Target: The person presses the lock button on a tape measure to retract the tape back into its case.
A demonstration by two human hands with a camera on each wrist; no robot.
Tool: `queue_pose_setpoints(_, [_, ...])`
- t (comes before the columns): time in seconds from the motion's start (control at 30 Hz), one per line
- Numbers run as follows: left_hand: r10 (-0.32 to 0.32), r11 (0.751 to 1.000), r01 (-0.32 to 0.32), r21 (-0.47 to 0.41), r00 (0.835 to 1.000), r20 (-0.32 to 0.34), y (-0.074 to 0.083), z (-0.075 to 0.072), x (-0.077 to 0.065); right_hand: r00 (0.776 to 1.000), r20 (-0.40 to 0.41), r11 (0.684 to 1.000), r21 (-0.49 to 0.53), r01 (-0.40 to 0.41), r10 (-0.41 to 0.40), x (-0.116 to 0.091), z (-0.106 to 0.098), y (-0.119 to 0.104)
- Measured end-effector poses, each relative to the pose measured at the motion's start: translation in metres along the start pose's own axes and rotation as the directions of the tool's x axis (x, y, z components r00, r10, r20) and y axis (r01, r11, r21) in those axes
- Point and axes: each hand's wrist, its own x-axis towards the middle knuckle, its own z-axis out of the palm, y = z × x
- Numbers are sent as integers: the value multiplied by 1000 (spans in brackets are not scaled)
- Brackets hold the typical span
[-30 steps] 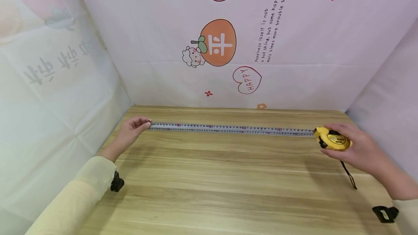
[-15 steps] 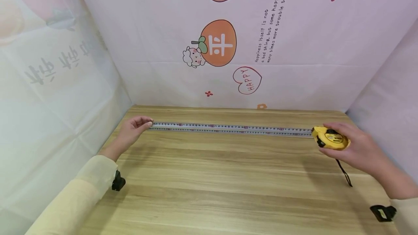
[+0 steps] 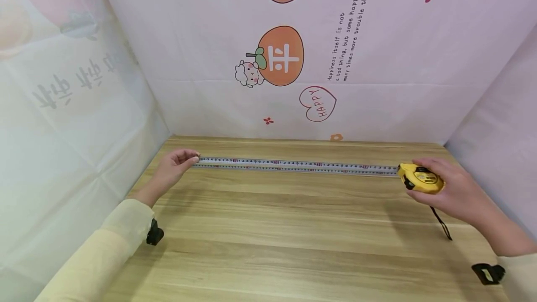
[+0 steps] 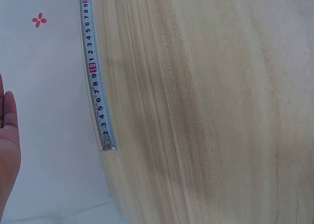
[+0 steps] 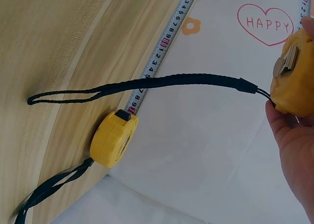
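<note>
In the head view my left hand [image 3: 172, 171] pinches the free end of a steel tape blade [image 3: 251, 161] at the back left. The blade runs straight across to a yellow tape measure [image 3: 421, 179], which my right hand [image 3: 461, 195] grips by its case. A black wrist strap [image 5: 186, 80] hangs from that case. Below this blade a second blade [image 3: 293, 170] lies along the table; its end hook [image 4: 109, 144] shows in the left wrist view. The second yellow tape measure [image 5: 113, 138] rests on the table, hidden behind my right hand in the head view.
The wood-grain table [image 3: 268, 236] ends at a printed white cloth wall [image 3: 209, 111] at the back. Plain cloth hangs at both sides. The second case's black strap [image 5: 49, 185] trails over the wood. Black cameras [image 3: 155, 233] are worn at the wrists.
My left hand has shifted slightly right and my right hand slightly left with the held tape measure. The exposed blade between them is a little shorter. The blade on the table has stayed put.
</note>
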Motion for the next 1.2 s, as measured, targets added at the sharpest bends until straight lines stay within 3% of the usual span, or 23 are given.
queue_pose_setpoints(0.4, [-6, 1000, 6, -1, 1000, 14, 3, 2, 2, 995, 42, 995, -32, -93, 94, -2, -2, -4])
queue_pose_setpoints(0.9, [36, 999, -36, -32, 999, 1, 3, 5, 1, 993, 73, 994, -68, -89, 94, -4, -1, 4])
queue_pose_setpoints(1.2, [36, 999, -36, -16, 999, -1, 2, 5, 3, 978, 116, 984, 32, -177, 172, -4, -4, 3])
